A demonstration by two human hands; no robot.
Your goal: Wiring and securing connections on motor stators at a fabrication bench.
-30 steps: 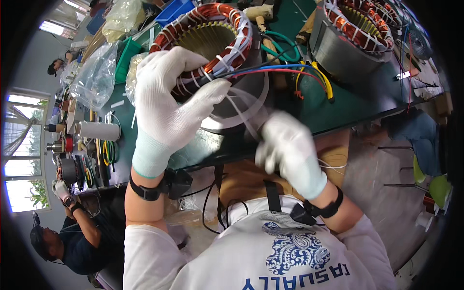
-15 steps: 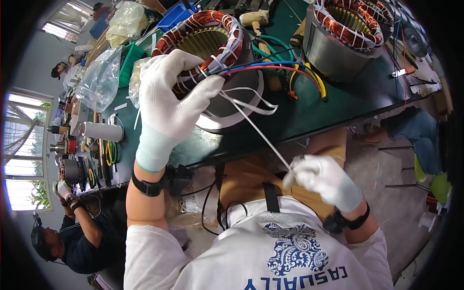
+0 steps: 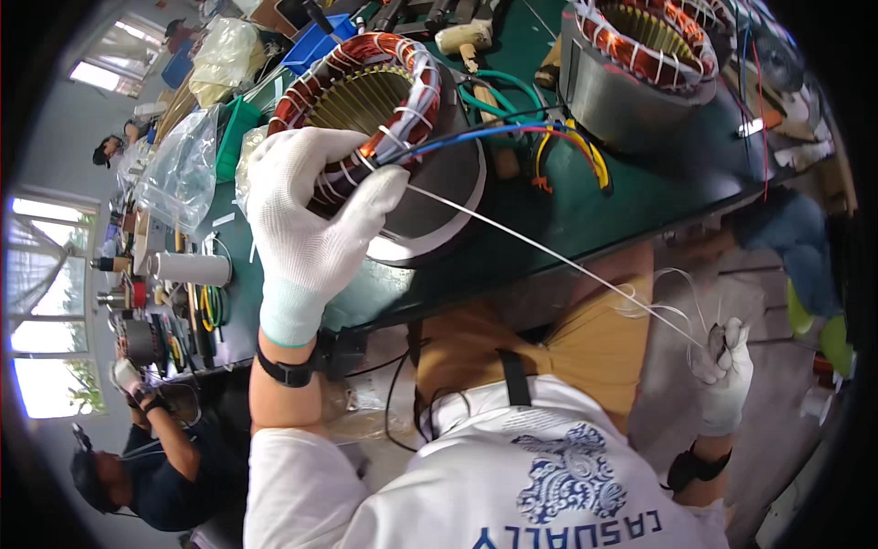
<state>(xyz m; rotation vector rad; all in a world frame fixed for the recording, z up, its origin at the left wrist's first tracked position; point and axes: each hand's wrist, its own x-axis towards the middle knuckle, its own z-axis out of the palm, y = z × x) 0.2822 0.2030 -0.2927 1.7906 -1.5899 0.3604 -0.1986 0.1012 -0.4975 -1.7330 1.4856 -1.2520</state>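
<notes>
A motor stator (image 3: 437, 197) stands on the green table, its copper end winding (image 3: 294, 99) bound with white lacing cord. My gloved left hand (image 3: 306, 224) is closed over the near edge of that winding, fingers at the inner side and thumb outside. Beside the thumb, a bundle of black, blue and red lead wires (image 3: 457, 139) runs off to the right. From the thumb area a white lacing cord (image 3: 549, 250) stretches taut down to the right. My gloved right hand (image 3: 722, 380) grips its other end, low over the floor, with loose loops next to it.
A second stator (image 3: 631, 114) stands to the right on the table. Between them lie a mallet (image 3: 464, 38), a green cable and yellow-and-black wires (image 3: 590, 156). A cord spool (image 3: 192, 268), plastic bags and a green bin (image 3: 238, 133) sit left. A co-worker (image 3: 165, 467) works at left.
My right hand has moved away to the right, drawing the cord out longer and taut; the loose loop near my left thumb is gone. My left hand keeps its hold.
</notes>
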